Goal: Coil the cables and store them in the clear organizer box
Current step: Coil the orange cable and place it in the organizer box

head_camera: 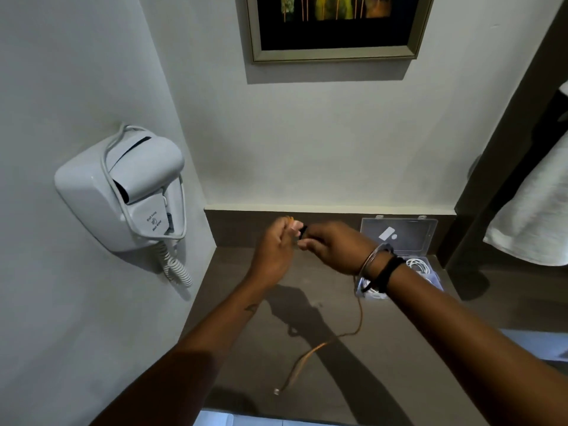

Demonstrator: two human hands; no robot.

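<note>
My left hand (273, 244) and my right hand (330, 245) meet above the back of the brown counter (307, 395). Both pinch one end of a thin orange cable (358, 321) near a small dark piece between the fingertips. The cable hangs down below my right wrist, curves across the counter and ends in a small white plug (276, 391) near the front edge. The clear organizer box (428, 238) stands open at the back right, its lid leaning on the wall. A coiled white cable (418, 265) lies inside it, partly hidden by my right wrist.
A white wall-mounted hair dryer (129, 192) with a curly cord hangs on the left wall. A framed picture (335, 26) is on the back wall. A white towel (534, 216) hangs at the right beside a dark door frame.
</note>
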